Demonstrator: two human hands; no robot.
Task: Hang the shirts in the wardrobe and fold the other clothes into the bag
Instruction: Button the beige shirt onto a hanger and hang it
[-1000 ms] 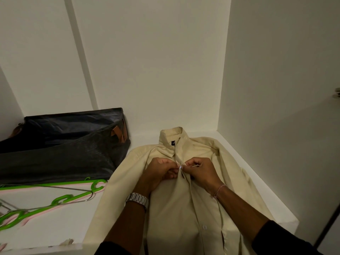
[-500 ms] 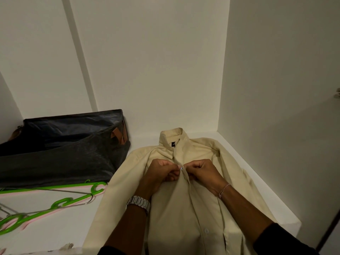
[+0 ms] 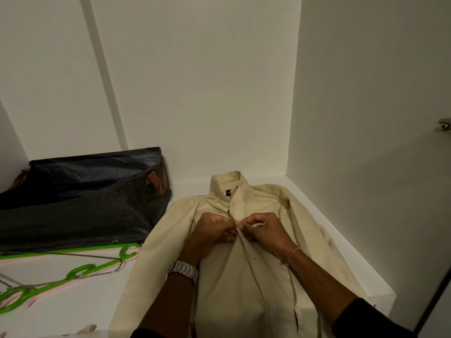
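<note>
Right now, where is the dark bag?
In the head view, the dark bag sits at the left on the white shelf, behind the green hangers, beside the cream shirt.

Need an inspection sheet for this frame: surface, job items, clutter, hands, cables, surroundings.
Surface: white shelf, bare at front left.
Job's things: cream shirt flat, collar toward back wall; dark bag at back left, open top; green hangers in front of bag.
Clutter: small scrap at front edge, unclear what.
Grippers: left hand and right hand both pinch the shirt placket at a button.
Cables: nothing seen.
Surroundings: white walls; hinge at right.
</note>
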